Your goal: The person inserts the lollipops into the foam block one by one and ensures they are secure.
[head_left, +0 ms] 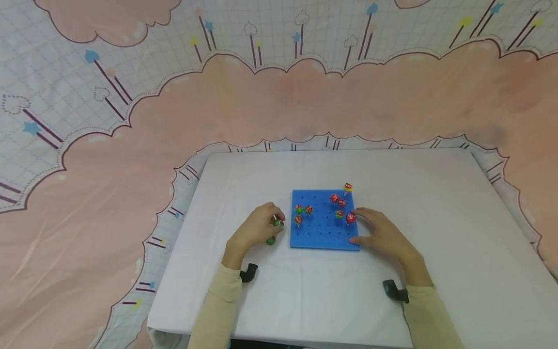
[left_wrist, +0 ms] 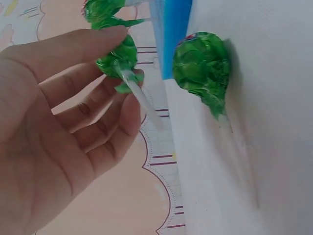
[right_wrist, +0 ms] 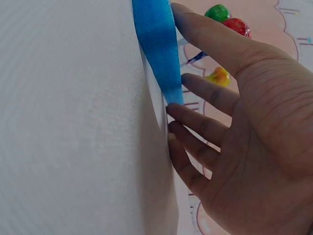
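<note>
My left hand (head_left: 258, 225) pinches a green-wrapped lollipop (left_wrist: 119, 58) between thumb and fingertips, its white stick slanting down. Just left of the blue pegboard (head_left: 322, 241), another green lollipop (left_wrist: 201, 68) lies on the white tabletop below that hand. Several lollipops stand in the board's holes: a cluster at the left, including a green-and-red one (head_left: 298, 219), and others at the right, including a red one (head_left: 350, 218) and a yellow one (head_left: 348, 188) at the far corner. At the board's right edge, my right hand (head_left: 385, 234) rests with fingers spread and its thumb over the near right corner.
A white cloth covers the table (head_left: 444, 213) around the board. Behind it hangs a peach and white patterned curtain (head_left: 331, 102). Dark wrist cameras are strapped to the left wrist (head_left: 249, 273) and the right wrist (head_left: 395, 291).
</note>
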`<action>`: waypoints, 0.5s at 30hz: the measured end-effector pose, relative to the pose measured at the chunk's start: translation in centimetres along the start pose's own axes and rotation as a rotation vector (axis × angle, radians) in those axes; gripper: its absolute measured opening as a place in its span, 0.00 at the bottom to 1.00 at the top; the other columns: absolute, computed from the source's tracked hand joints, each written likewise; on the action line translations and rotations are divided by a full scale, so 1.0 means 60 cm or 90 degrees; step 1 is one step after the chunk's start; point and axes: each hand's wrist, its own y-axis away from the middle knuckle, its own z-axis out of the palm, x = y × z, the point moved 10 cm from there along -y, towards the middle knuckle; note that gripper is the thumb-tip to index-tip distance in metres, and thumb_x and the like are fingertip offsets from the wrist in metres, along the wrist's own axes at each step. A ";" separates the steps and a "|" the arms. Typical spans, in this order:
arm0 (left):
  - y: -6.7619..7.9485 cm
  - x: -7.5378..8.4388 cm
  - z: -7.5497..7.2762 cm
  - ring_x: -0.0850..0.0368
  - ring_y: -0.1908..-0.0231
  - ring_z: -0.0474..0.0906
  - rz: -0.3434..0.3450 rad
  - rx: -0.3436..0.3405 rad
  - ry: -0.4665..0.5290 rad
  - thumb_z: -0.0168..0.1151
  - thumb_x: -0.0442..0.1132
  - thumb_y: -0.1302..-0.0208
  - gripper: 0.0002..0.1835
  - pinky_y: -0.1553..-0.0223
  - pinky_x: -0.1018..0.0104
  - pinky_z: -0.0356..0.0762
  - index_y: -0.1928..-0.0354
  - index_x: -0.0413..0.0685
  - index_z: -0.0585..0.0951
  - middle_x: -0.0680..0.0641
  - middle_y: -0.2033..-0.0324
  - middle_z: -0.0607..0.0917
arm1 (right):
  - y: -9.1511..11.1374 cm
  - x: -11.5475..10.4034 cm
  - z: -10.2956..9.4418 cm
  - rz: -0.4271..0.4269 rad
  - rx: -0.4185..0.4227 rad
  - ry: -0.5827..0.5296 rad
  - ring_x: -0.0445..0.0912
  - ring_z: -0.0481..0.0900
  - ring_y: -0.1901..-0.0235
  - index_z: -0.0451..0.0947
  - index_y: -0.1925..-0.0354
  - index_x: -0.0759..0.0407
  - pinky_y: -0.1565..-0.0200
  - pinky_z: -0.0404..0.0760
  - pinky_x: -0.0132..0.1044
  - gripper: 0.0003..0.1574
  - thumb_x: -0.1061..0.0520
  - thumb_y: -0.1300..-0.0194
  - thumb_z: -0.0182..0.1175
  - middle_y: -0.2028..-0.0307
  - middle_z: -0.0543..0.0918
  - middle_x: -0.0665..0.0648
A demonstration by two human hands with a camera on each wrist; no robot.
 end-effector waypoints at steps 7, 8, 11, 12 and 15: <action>0.006 0.012 -0.018 0.59 0.63 0.77 0.026 0.046 0.048 0.77 0.36 0.37 0.11 0.60 0.65 0.80 0.56 0.49 0.85 0.55 0.61 0.79 | 0.001 -0.002 -0.001 -0.004 -0.002 0.004 0.67 0.53 0.22 0.64 0.22 0.47 0.28 0.57 0.73 0.59 0.34 0.44 0.77 0.22 0.63 0.64; 0.008 0.014 -0.020 0.59 0.62 0.77 0.029 0.051 0.058 0.77 0.36 0.37 0.11 0.59 0.65 0.81 0.56 0.49 0.85 0.55 0.61 0.79 | 0.001 -0.001 0.000 -0.004 -0.003 0.003 0.68 0.53 0.22 0.64 0.22 0.47 0.28 0.56 0.73 0.59 0.34 0.44 0.77 0.22 0.63 0.64; 0.013 0.023 -0.029 0.58 0.60 0.79 0.048 0.064 0.099 0.77 0.36 0.37 0.12 0.56 0.63 0.83 0.55 0.49 0.84 0.54 0.59 0.80 | 0.000 0.000 0.000 -0.002 -0.003 -0.002 0.67 0.53 0.22 0.64 0.21 0.47 0.28 0.56 0.73 0.59 0.33 0.44 0.77 0.22 0.62 0.64; 0.014 0.026 -0.031 0.58 0.60 0.79 0.057 0.068 0.113 0.77 0.36 0.37 0.12 0.55 0.61 0.84 0.55 0.50 0.83 0.54 0.58 0.80 | 0.000 0.000 0.000 -0.001 -0.003 -0.002 0.67 0.53 0.22 0.64 0.21 0.47 0.28 0.56 0.73 0.60 0.33 0.44 0.77 0.22 0.62 0.64; 0.017 0.036 -0.037 0.58 0.59 0.81 0.088 0.078 0.156 0.76 0.35 0.37 0.13 0.52 0.57 0.85 0.54 0.49 0.83 0.53 0.57 0.81 | 0.000 0.001 0.000 -0.002 -0.004 -0.001 0.67 0.53 0.22 0.63 0.21 0.47 0.28 0.56 0.73 0.60 0.33 0.44 0.77 0.22 0.62 0.64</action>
